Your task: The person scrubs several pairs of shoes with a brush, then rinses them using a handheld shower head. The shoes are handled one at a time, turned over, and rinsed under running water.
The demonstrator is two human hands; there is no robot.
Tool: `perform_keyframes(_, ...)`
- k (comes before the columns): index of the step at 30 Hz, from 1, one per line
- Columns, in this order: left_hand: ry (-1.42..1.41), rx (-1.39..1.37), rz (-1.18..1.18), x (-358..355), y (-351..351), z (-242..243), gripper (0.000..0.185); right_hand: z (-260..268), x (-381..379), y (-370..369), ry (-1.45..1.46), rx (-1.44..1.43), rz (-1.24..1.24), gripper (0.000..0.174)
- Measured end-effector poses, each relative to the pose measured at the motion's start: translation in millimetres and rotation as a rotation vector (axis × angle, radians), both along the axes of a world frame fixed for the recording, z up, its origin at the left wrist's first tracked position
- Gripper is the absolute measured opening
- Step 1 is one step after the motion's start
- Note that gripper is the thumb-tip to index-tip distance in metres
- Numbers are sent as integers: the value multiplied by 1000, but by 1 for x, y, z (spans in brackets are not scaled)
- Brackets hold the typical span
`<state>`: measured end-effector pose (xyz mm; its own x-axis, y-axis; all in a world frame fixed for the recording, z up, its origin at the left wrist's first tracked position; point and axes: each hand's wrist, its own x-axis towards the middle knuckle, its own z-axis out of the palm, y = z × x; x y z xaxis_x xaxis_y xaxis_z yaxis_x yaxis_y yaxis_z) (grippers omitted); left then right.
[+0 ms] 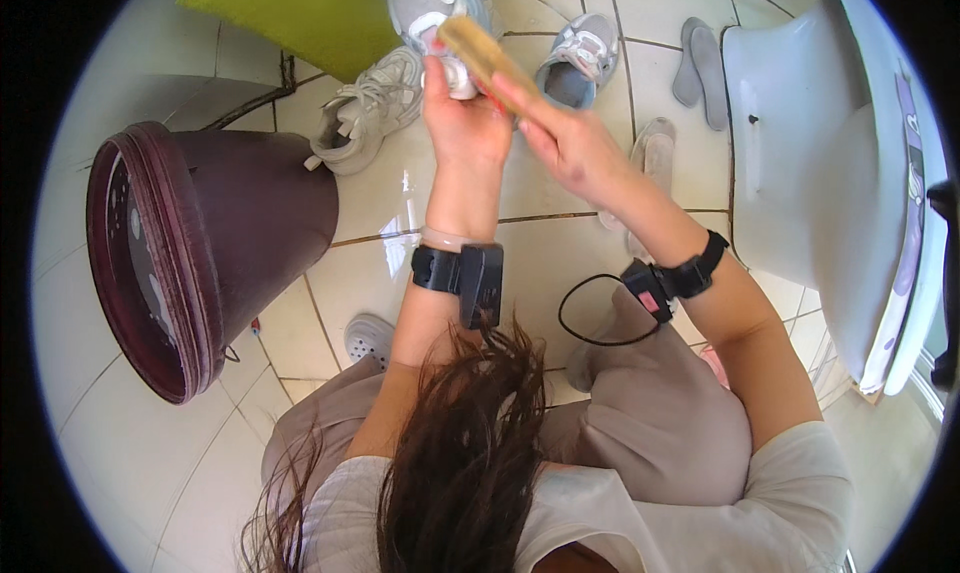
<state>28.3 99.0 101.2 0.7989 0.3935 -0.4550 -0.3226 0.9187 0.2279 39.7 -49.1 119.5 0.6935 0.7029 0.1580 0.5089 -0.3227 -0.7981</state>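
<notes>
My left hand [469, 127] holds a grey and white sneaker [424, 7] in front of me, its palm turned up near the shoe's lower end. In my right hand [574, 138] is a wooden-backed brush [484, 55], slanting over the sneaker; its bristles are mostly hidden. Just right of the brush another grey and white sneaker [581, 55] stands on the tiles, its opening towards me. A cream lace-up sneaker [367, 115] lies left of my left hand. Grey insoles [701, 74] and paler insoles [656, 153] lie on the floor to the right.
A dark maroon bucket [262, 198] is at the left, its mouth facing left. A white toilet [810, 138] stands at the right. Something green [292, 22] with a flat surface is at the top left. Wet-looking floor tiles [375, 250] lie between my arms and the bucket.
</notes>
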Motion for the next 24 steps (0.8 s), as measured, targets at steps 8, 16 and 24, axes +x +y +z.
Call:
perform_keyframes(8, -45, -13, 63, -2, 26, -6, 56, -20, -12, -18, -149, -55, 97, 64)
perform_keyframes(16, -196, 59, -30, 0, 29, 5, 60, -15, 4, -23, -271, -46, 85, 66)
perform_keyframes(24, -240, -253, -80, -2, 21, 14, 58, 6, 15, -16, -322, -171, 105, 65)
